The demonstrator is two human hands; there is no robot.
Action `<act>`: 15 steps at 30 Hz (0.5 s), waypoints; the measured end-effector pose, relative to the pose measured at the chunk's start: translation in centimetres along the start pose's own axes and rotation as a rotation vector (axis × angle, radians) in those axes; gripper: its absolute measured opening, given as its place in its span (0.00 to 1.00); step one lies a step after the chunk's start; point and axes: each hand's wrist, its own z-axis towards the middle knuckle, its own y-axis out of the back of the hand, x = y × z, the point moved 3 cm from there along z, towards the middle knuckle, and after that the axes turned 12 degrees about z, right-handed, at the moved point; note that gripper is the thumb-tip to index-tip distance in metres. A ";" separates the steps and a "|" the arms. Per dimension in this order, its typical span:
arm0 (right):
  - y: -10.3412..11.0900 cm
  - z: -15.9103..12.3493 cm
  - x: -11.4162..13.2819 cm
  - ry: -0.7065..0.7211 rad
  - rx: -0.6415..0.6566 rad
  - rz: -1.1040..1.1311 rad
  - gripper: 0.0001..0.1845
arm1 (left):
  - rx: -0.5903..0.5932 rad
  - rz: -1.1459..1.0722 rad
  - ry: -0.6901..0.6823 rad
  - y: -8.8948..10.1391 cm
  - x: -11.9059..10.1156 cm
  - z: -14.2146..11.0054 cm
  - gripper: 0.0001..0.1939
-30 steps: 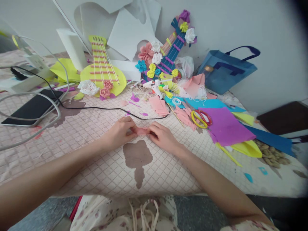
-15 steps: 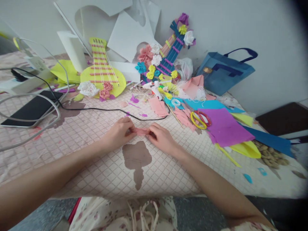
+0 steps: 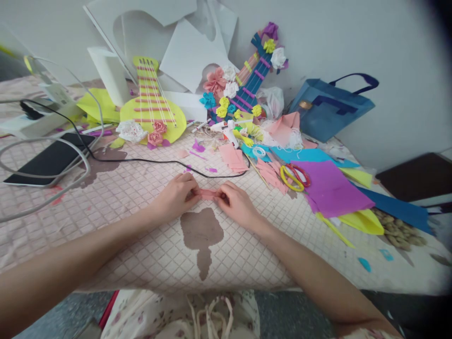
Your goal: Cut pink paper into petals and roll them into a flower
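Note:
A small strip of pink paper (image 3: 207,193) is stretched between my two hands, low over the table. My left hand (image 3: 179,194) pinches its left end, and my right hand (image 3: 236,200) pinches the right end; the fingertips hide both ends. Beyond the hands lie pink paper pieces (image 3: 233,157) in a loose stack and more pink cut strips (image 3: 271,174). A white glue gun (image 3: 229,132) rests farther back among the scraps. Scissors with yellow and red handles (image 3: 292,178) lie to the right, against a purple paper sheet (image 3: 334,188).
A yellow paper guitar (image 3: 152,110) and a blue one with paper flowers (image 3: 252,82) lean at the back. A black cable (image 3: 151,161) crosses beyond my hands. At left lies a dark tablet-like device (image 3: 45,160); at right are a blue bag (image 3: 328,110) and peanuts (image 3: 400,230).
Both hands keep their pinch on the pink paper strip, with barely any finger movement. The whole view shifts slightly with the head.

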 end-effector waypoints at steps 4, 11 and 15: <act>-0.1 0.1 0.0 -0.006 -0.015 0.000 0.05 | -0.008 0.027 -0.006 -0.1 0.0 0.0 0.04; -0.1 0.2 0.0 -0.028 -0.021 -0.007 0.05 | -0.004 0.093 -0.005 0.0 -0.4 0.0 0.05; -0.2 0.2 0.0 -0.036 -0.034 -0.022 0.06 | -0.005 0.118 0.006 0.0 -0.4 -0.1 0.06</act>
